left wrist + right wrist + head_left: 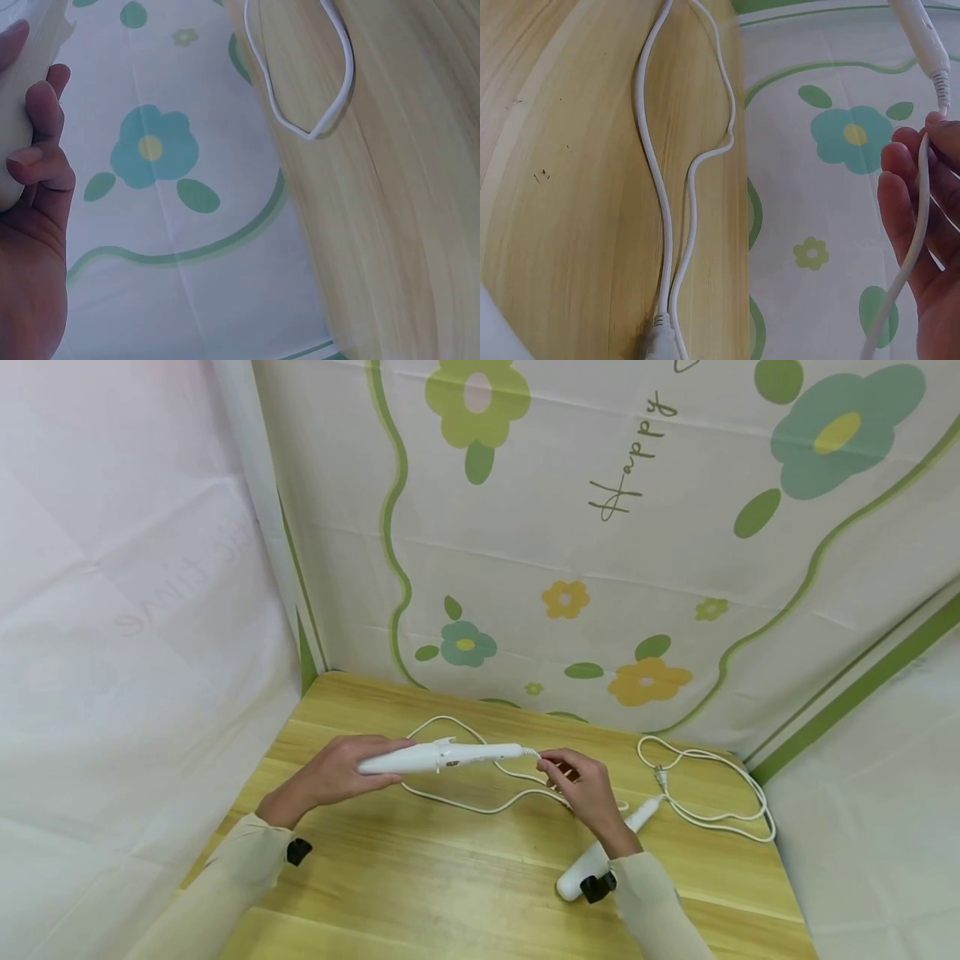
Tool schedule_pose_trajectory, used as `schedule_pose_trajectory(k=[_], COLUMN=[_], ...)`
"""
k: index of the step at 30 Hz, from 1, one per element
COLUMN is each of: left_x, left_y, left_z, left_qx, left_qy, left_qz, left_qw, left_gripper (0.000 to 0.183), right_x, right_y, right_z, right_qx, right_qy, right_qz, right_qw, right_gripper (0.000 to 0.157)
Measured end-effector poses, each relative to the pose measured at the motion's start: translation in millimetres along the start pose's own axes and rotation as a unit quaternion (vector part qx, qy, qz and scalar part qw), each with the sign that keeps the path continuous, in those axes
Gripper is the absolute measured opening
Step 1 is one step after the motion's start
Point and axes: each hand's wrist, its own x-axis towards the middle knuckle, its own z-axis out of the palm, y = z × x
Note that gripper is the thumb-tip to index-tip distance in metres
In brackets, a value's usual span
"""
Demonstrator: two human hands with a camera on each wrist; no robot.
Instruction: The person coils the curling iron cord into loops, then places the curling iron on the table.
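Note:
My left hand (341, 772) grips the wide end of a white corded appliance (480, 754) shaped like a curling iron. It is held level above the table, its narrow end pointing right, with a small tab on top near the middle. In the left wrist view, fingers curl around its pale body (13, 112). At the narrow end, my right hand (588, 789) pinches the white cord (921, 202) between thumb and forefinger, just below the ribbed sleeve (941, 90). Under my right forearm lies a second, similar white appliance (581, 872), partly hidden by the wrist.
The held appliance's cord (480, 811) loops over the wooden table (420, 877). A second cord (767, 814) lies coiled at the right, with a plug (661, 777) by it. A plug end (661, 341) also shows in the right wrist view. Flower-printed cloth (510, 543) walls the back and sides.

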Motion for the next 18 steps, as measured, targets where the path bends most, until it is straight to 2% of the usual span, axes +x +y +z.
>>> schedule_pose_trajectory(k=[9, 18], left_x=[1.6, 4.5], left_y=[-2.4, -6.7], left_z=[-3.8, -8.7], left_qx=[-0.017, -0.030], left_qy=[0.010, 0.012], left_qz=[-0.015, -0.019], left_qw=[0.9997, 0.9993], left_gripper=[0.059, 0.059], right_x=[-8, -14], right_y=[-1, -2], right_z=[-5.8, -11.8], right_qx=[0.017, 0.018], right_qy=[-0.001, 0.010], right_qz=[0.037, 0.015], right_qw=[0.999, 1.000], right_gripper=[0.010, 0.012])
